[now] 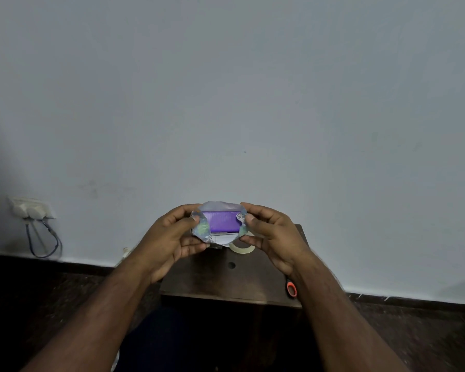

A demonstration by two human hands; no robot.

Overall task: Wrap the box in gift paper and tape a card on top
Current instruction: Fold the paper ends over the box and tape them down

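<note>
A small purple box [224, 220] is held up in the air above the table, its end face toward me. Shiny holographic gift paper [203, 227] wraps around it, with loose flaps sticking out on both sides. My left hand [172, 237] grips the left side of the box and paper, thumb on the left flap. My right hand [270, 234] grips the right side, thumb pressing the right flap. A roll of clear tape [242, 248] lies on the table just below the box. No card can be made out.
A small dark wooden table [226, 280] stands against a pale wall. An orange-handled tool [291, 289] lies at its right edge, partly behind my right forearm. A wall socket with cables [31, 209] is at the left. The floor is dark.
</note>
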